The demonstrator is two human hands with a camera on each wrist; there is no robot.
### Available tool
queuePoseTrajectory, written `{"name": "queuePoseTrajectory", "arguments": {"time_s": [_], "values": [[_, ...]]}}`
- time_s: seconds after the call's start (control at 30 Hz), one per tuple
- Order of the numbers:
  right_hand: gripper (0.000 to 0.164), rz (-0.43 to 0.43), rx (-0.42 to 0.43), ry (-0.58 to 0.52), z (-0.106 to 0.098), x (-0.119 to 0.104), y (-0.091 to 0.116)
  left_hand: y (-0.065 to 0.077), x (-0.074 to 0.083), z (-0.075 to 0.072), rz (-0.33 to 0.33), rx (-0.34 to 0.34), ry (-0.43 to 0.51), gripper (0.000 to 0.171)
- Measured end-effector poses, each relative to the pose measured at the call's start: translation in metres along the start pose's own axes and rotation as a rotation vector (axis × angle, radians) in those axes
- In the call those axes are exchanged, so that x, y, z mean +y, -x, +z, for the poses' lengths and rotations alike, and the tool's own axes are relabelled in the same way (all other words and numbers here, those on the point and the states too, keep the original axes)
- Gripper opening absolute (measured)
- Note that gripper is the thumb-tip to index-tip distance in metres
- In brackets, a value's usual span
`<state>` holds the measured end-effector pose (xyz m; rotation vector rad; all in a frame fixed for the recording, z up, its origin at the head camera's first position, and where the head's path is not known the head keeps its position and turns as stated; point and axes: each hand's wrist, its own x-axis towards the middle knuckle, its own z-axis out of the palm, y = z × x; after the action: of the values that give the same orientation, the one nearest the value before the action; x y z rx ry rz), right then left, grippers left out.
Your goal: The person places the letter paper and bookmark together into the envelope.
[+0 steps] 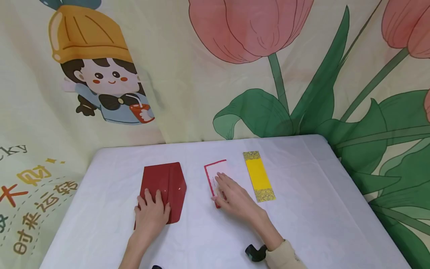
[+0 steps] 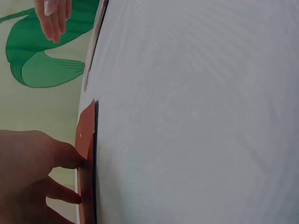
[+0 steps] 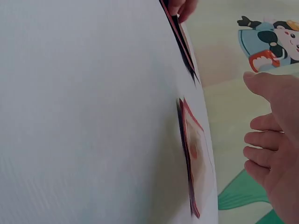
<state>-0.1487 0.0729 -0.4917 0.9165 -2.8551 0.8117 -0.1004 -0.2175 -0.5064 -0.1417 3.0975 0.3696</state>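
Note:
A dark red envelope with a pointed flap [image 1: 158,177] lies on the white-covered table, and my left hand [image 1: 151,215] rests on its near part with fingers spread. In the left wrist view the thumb and fingertips press on the envelope [image 2: 85,128]. To the right is a pale card with a red border [image 1: 217,168], partly hidden beneath my right hand [image 1: 240,200]. The right wrist view shows that hand [image 3: 280,135] raised above the card [image 3: 196,158], a gap between them, its fingers extended and holding nothing.
A yellow strip with glittery gold ends [image 1: 259,173] lies right of the card. The white tablecloth [image 1: 319,209] spreads around the items. Behind the table hangs a printed backdrop [image 1: 181,93] with tulips and a cartoon figure. A black wrist device [image 1: 256,253] sits by the right sleeve.

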Motion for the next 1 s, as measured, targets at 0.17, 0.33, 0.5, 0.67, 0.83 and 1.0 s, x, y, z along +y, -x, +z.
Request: {"name": "queuePoseTrajectory", "arguments": {"time_s": [0.17,0.33,0.5,0.67,0.83,1.0], "values": [[0.071,-0.018,-0.055,-0.023,0.01,-0.011,-0.004,0.0,0.002,-0.002,0.0,0.015,-0.005,0.07],[0.068,-0.04,-0.099,-0.003,0.019,-0.018,-0.008,0.001,0.004,-0.003,-0.005,0.012,-0.007,0.069],[0.069,-0.042,-0.158,0.025,0.023,-0.026,-0.015,0.001,0.003,-0.003,-0.011,0.008,-0.015,0.07],[0.068,-0.052,-0.196,0.045,0.029,-0.039,-0.026,0.003,0.001,-0.006,-0.022,0.007,-0.023,0.071],[0.069,-0.104,-0.217,0.107,0.04,-0.05,-0.039,0.003,0.004,-0.007,-0.013,0.019,-0.035,0.071],[0.071,-0.146,-0.247,0.196,0.052,-0.062,-0.049,0.003,0.003,-0.005,0.005,0.029,-0.044,0.071]]}}
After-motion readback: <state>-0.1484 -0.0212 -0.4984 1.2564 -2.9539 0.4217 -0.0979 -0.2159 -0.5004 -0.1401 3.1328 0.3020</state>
